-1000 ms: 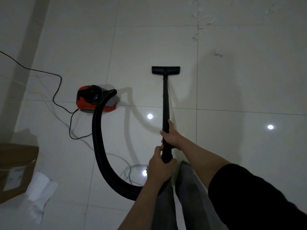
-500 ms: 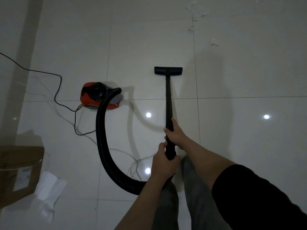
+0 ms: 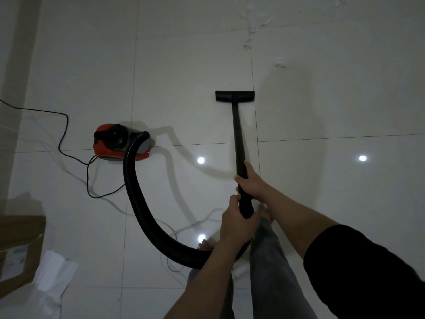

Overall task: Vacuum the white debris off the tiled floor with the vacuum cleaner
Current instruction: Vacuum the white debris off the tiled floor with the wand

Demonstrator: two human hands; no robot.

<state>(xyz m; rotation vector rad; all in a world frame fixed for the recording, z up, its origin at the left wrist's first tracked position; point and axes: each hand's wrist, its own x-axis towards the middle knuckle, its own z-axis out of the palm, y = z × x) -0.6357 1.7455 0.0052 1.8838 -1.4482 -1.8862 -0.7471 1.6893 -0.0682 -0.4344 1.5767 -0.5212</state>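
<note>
Left hand [image 3: 236, 223] closed around rear end of wand [image 3: 239, 143]; right hand [image 3: 249, 180] wrapped on it just ahead. Floor nozzle [image 3: 235, 96] flat on tiled floor [image 3: 184, 70], clear of white debris [image 3: 279, 63], which lies at 1 o'clock and beyond at 12. Advise steady forward push, nozzle kept flat, hose [image 3: 138, 203] slack toward vacuum cleaner [image 3: 119, 143] at 9

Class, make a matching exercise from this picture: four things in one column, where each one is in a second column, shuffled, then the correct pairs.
Things
1. floor nozzle
2. red vacuum body
3. cardboard box
4. white debris

Places
A. bottom left edge of the view
B. top of the view, beyond the nozzle
C. at the far end of the black tube
D. left of the tube, where the hose starts

Pairs: 1-C, 2-D, 3-A, 4-B
</note>
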